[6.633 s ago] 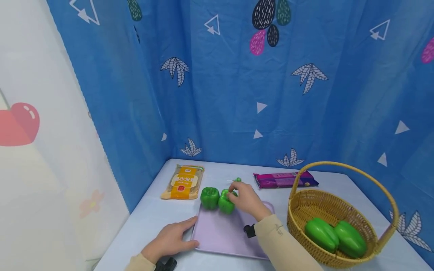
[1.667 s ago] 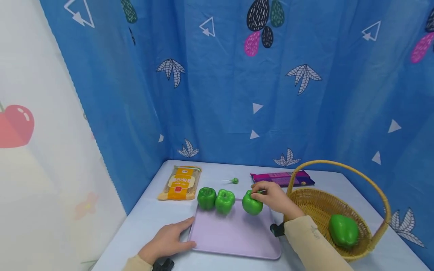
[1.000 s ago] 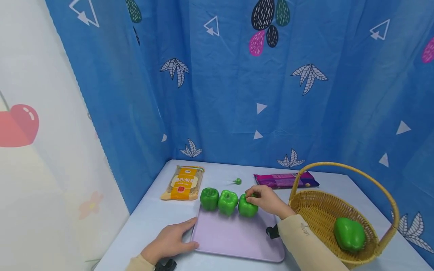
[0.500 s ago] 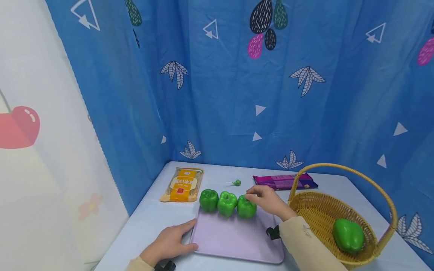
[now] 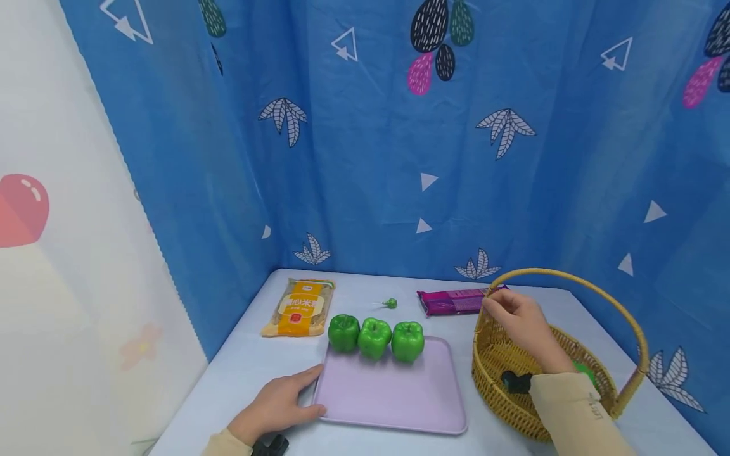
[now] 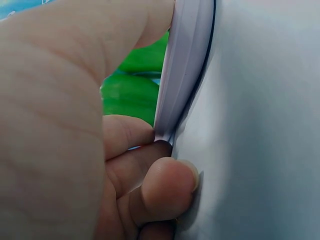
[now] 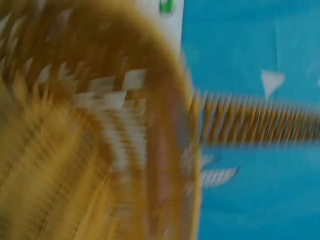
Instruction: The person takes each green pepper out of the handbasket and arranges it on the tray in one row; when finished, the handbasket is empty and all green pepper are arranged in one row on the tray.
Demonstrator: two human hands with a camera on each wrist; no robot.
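Three green bell peppers stand in a row on the far edge of a lilac tray (image 5: 393,399): a left one (image 5: 343,334), a middle one (image 5: 374,338) and a right one (image 5: 407,341). My left hand (image 5: 279,405) rests against the tray's left rim, fingers and thumb touching it; the left wrist view shows this rim close up. Over a wicker basket (image 5: 490,380) hovers my right hand (image 5: 525,323), fingers slightly bent and nothing visible in them. Behind its sleeve, a sliver of another green bell pepper (image 5: 585,372) shows in the basket. The right wrist view is blurred, mostly basket weave.
The basket's tall arched handle (image 5: 570,277) rises around the right hand. A yellow-labelled food bag (image 5: 299,307) lies at the back left. A small green-headed item with a thin white stick (image 5: 390,303) and a purple packet (image 5: 450,303) lie behind the tray.
A third pepper was carried from the basket to the tray and let go beside the other two. My right hand has since moved right, over the basket. My left hand stays at the rim.
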